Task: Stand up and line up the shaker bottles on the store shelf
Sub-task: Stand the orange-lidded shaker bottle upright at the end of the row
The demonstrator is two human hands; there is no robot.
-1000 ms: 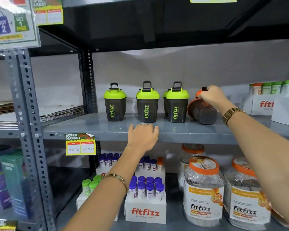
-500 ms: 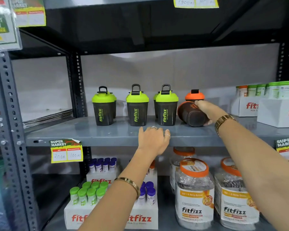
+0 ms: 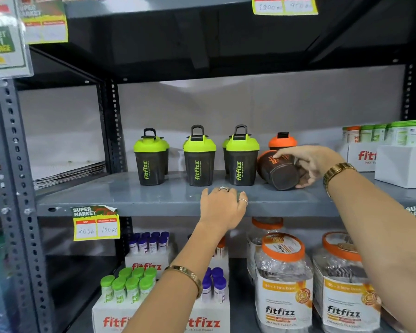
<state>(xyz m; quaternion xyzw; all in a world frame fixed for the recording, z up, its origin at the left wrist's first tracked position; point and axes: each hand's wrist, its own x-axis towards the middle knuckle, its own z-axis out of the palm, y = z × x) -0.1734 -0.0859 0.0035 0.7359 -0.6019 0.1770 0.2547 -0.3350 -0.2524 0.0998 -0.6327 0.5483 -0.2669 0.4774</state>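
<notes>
Three dark shaker bottles with green lids stand upright in a row on the grey shelf (image 3: 130, 198): left (image 3: 150, 162), middle (image 3: 199, 162), right (image 3: 241, 162). More green-lidded ones peek out behind them. An orange-lidded shaker (image 3: 282, 140) stands upright at the back. In front of it a dark shaker with orange print (image 3: 275, 170) lies tilted, base toward me, lid hidden. My right hand (image 3: 308, 164) grips it around the body. My left hand (image 3: 222, 207) rests palm-down on the shelf's front edge, fingers apart, holding nothing.
White Fitfizz boxes (image 3: 394, 164) with small bottles sit on the shelf to the right. Below are large orange-lidded jars (image 3: 283, 284) and boxes of small tubes (image 3: 135, 284). A price tag (image 3: 96, 224) hangs on the shelf edge. A perforated upright (image 3: 17, 188) stands at left.
My right hand slid from the tipped shaker's orange lid down around its body. The view shifted right, and an upright orange-lidded shaker now shows behind it. My left hand stayed on the edge.
</notes>
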